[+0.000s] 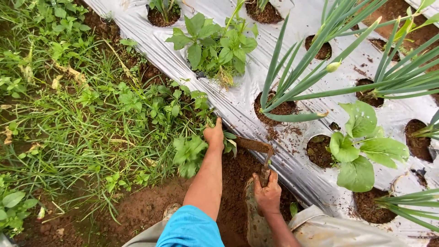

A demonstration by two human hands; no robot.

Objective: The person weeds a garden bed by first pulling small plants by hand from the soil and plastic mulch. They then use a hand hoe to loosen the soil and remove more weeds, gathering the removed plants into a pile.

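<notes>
1. My left hand [214, 135] reaches far forward, arm nearly straight, and is clenched around a clump of weeds [190, 153] at the edge of the silver plastic mulch [238, 107].
2. The blue sleeve [190, 228] covers my left upper arm at the near edge of the view.
3. My right hand [267, 194] is nearer to me, wrist bent, fist wrapped tight on the handle of a small hoe [261, 155].
4. The hoe's rusty, soil-caked blade lies just right of my left hand, its edge touching the bare brown soil [238, 174] beside the mulch.
5. Thick grass and weeds [87, 114] cover the ground to the left.
6. On the right, green onion plants [315, 68] and a broad-leafed seedling [361, 146] stand in round holes in the mulch.
</notes>
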